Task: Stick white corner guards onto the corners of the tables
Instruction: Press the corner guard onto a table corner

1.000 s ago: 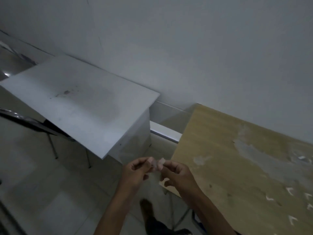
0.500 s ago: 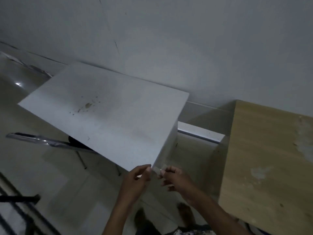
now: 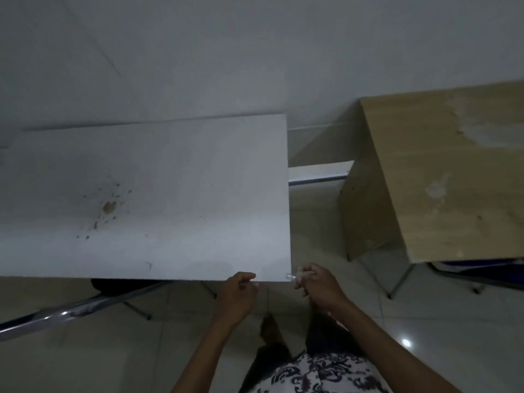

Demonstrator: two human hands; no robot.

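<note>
Bare forearms; black-and-white patterned garment (image 3: 320, 373)

head view, looking steeply down, close over white table (image 3: 170, 194) corner.

Plain bare room, maybe an office or classroom, white table (image 3: 170, 194) and wooden table (image 3: 453, 171) against blank wall (image 3: 255, 52), tiled floor (image 3: 113, 350)

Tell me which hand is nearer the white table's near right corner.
Right. The right hand holds a corner guard right at that corner of the white table; the left hand sits further left along the near edge.
</note>
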